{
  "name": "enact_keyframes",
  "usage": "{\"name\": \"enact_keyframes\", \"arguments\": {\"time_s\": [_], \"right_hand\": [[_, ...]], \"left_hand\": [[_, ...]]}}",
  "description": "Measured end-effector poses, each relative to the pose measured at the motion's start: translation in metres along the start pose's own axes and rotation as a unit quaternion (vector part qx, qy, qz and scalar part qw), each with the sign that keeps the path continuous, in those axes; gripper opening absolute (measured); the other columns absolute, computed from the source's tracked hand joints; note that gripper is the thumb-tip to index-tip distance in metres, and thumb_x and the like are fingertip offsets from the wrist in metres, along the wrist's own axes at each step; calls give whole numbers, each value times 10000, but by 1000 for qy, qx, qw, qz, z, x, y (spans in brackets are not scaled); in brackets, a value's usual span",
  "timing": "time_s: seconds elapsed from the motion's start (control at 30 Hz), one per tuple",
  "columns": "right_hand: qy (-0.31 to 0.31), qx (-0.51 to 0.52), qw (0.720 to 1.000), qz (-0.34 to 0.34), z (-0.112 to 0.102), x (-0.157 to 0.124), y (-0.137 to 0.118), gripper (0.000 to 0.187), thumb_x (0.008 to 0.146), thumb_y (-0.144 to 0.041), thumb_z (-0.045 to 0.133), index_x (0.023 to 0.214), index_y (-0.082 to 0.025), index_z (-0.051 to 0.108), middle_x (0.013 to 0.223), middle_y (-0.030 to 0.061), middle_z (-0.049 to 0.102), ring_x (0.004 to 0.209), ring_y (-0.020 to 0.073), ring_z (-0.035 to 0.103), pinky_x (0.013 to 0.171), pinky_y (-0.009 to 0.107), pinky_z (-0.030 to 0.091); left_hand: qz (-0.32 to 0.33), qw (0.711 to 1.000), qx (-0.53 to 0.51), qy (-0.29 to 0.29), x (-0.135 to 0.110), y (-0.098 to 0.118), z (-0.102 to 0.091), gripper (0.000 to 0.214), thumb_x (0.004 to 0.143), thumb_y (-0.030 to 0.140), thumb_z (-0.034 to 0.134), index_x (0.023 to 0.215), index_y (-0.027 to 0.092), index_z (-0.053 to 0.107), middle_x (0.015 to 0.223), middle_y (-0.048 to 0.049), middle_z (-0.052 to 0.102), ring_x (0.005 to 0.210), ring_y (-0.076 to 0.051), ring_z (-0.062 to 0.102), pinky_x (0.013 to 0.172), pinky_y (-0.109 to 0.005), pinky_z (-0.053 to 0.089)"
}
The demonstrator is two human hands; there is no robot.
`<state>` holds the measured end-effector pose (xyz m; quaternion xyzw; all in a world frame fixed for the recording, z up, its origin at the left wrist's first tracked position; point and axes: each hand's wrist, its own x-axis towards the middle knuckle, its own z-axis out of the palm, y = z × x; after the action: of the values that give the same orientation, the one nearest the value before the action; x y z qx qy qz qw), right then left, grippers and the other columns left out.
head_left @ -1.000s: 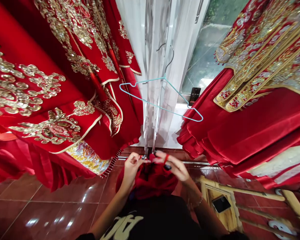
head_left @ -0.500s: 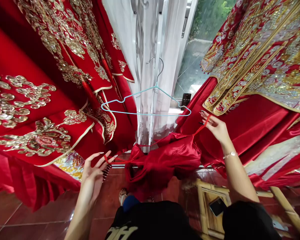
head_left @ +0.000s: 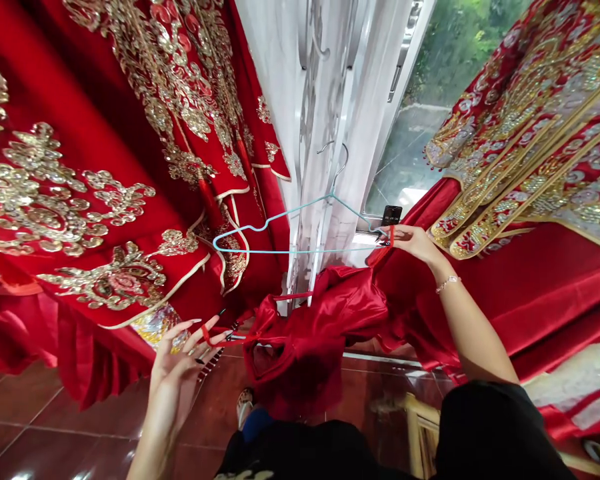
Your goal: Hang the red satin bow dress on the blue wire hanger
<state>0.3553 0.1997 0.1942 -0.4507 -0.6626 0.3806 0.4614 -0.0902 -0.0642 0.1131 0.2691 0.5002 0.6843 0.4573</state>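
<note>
A plain red satin garment (head_left: pixel 325 320) hangs bunched between my hands, held by thin red loops. My left hand (head_left: pixel 183 357) is low at the left, fingers spread, with one red loop (head_left: pixel 207 337) hooked over a finger. My right hand (head_left: pixel 413 241) is raised at the right end of a light blue wire hanger (head_left: pixel 300 230), pinching the other red loop (head_left: pixel 391 235) against that end. The hanger hangs by its hook in front of a white sheer curtain (head_left: pixel 330 133).
Red robes with gold embroidery hang at the left (head_left: pixel 95 200) and at the right (head_left: pixel 530 167). A black phone (head_left: pixel 391 215) stands on the window sill behind the hanger. A bamboo stool (head_left: pixel 420 427) sits at the lower right on the glossy red tile floor (head_left: pixel 55 427).
A second ago both hands were together low over the bunched garment. They have drawn apart, and my right hand has risen with its loop to the hanger's right end.
</note>
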Motion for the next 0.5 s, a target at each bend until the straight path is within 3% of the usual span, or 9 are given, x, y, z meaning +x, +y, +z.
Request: {"name": "enact_keyframes", "arguments": {"time_s": [0.13, 0.23, 0.33, 0.4, 0.5], "right_hand": [[-78, -65, 994, -34, 5, -11, -22, 491, 622, -472, 862, 992, -167, 758, 1019, 100, 783, 974, 280, 739, 940, 436, 581], [-149, -139, 978, -40, 14, -8, -43, 378, 705, -500, 784, 891, -180, 711, 832, 65, 760, 807, 243, 737, 770, 370, 583], [-247, -215, 945, -17, 17, -5, -60, 304, 810, -498, 673, 836, -196, 652, 585, -1, 636, 562, 173, 641, 593, 307, 508], [-286, -236, 928, -18, 14, -8, -69, 303, 829, -485, 644, 913, -195, 660, 554, -22, 586, 519, 152, 580, 563, 294, 470], [-295, -255, 920, -42, 2, -17, -79, 413, 822, -462, 647, 1124, -182, 676, 649, -14, 595, 581, 142, 546, 592, 290, 446]], "left_hand": [[22, 1000, 20, -7, 5, 2, 4, 490, 673, 141, 700, 1116, 278, 539, 1184, -64, 745, 941, -288, 761, 915, -515, 585], [49, 998, 28, -30, 12, 6, 12, 472, 700, 144, 691, 1120, 279, 523, 1187, -69, 743, 990, -294, 753, 847, -470, 619], [81, 995, 32, -44, 21, 9, 19, 477, 718, 144, 674, 1144, 280, 511, 1086, -73, 765, 1092, -311, 724, 772, -416, 641], [99, 993, 34, -45, 31, 14, 23, 480, 726, 160, 679, 1157, 281, 506, 1023, -71, 770, 1129, -315, 710, 711, -371, 646], [140, 990, 23, -28, 52, 28, 32, 466, 745, 232, 703, 1154, 298, 490, 1057, -62, 757, 1107, -310, 720, 645, -333, 642]]}}
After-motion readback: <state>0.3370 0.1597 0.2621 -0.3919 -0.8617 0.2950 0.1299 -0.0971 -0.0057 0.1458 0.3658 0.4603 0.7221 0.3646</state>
